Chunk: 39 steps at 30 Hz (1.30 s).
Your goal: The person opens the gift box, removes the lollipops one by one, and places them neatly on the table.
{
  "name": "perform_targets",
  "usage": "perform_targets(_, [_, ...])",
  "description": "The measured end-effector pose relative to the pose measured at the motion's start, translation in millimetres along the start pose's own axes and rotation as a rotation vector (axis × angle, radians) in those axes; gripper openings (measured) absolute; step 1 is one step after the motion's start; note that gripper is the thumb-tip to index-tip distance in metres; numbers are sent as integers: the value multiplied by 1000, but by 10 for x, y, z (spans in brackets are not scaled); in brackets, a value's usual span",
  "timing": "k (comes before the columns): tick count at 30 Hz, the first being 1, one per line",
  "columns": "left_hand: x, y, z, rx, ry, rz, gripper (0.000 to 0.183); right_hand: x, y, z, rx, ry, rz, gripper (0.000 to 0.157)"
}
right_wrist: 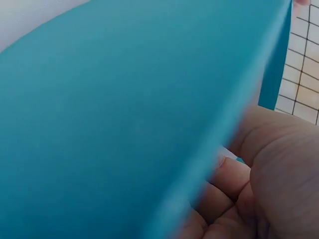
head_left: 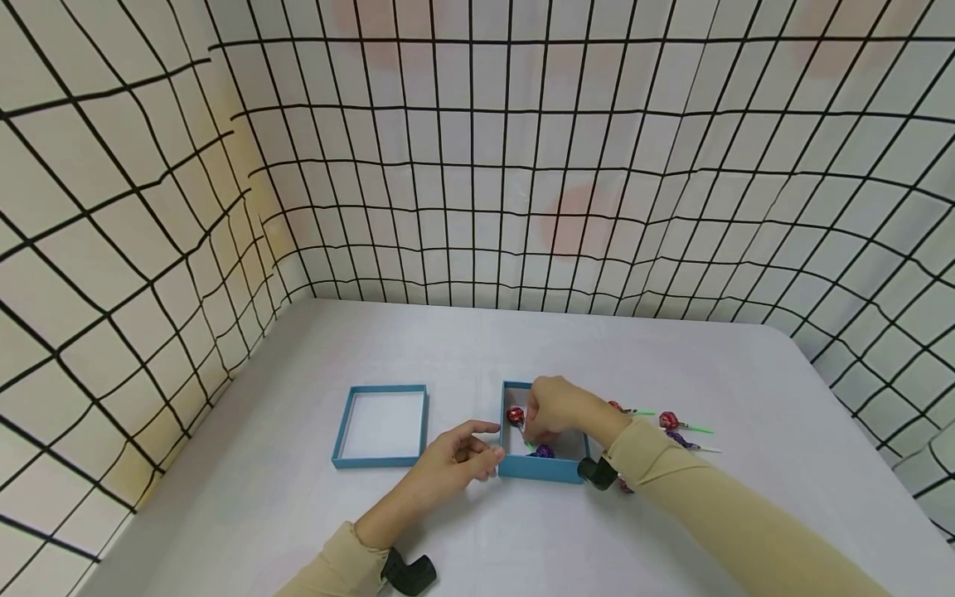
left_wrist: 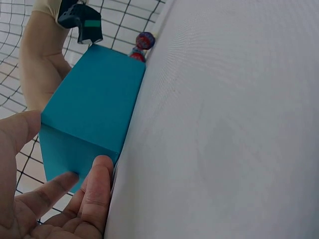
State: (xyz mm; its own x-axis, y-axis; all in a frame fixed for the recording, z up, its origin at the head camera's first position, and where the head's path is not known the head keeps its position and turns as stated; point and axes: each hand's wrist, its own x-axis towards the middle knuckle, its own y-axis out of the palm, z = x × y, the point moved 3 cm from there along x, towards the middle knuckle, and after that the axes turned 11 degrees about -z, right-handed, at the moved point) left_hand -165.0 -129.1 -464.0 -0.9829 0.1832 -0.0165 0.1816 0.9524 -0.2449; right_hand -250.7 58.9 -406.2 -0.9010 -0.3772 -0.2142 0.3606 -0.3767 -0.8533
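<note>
A blue open box (head_left: 540, 470) stands on the table, with a red-wrapped lollipop (head_left: 515, 414) and a purple-wrapped lollipop (head_left: 543, 452) inside. My right hand (head_left: 559, 406) reaches down into it with bent fingers. The box wall hides those fingertips in the right wrist view, so whether they hold anything is unclear. At the box's left side is my left hand (head_left: 451, 464), its thumb and fingertips touching the outer wall (left_wrist: 75, 149). In the left wrist view the fingers are loosely bent against that wall.
A shallow blue-rimmed tray or lid (head_left: 380, 462) lies left of the box. To the right lie a red lollipop (head_left: 669, 420), a purple lollipop (head_left: 681, 439) and others partly behind the right arm. Netted walls (head_left: 477, 166) surround the white table (head_left: 246, 489).
</note>
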Motion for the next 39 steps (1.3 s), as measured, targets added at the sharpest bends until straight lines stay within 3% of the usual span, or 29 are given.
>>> perform_targets(19, [0,-3,-1,-4,-3,2,49,-65,61,46,-21,-17,-122,27])
perform_targets(39, [-6,-1,-17,4,-1,2,49,-69,95,31,-87,-24,-162,24])
